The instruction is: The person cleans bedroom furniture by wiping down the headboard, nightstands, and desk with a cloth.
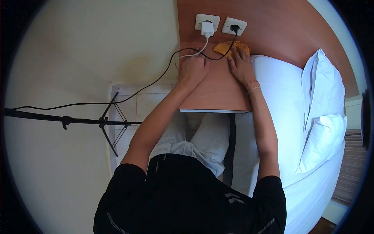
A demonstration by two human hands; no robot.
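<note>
Over the back left of the wooden bedside table [218, 89], my left hand [194, 69] has its fingers curled in at the cables. A white cable [204, 45] and a black cable [171, 62] pass by its fingertips; what the fingers hold, if anything, is too small to tell. My right hand [241, 66] presses with spread fingers on an orange cloth [222, 48] at the table's back right edge. The white plug [207, 28] sits in the left wall socket, the black plug [234, 28] in the right one.
A bed with white sheets [278, 82] stands right of the table, with white pillows [321, 89] on it. At the left, a black tripod stand [82, 120] reaches across the tiled floor near the wall. The wooden headboard [272, 31] rises behind.
</note>
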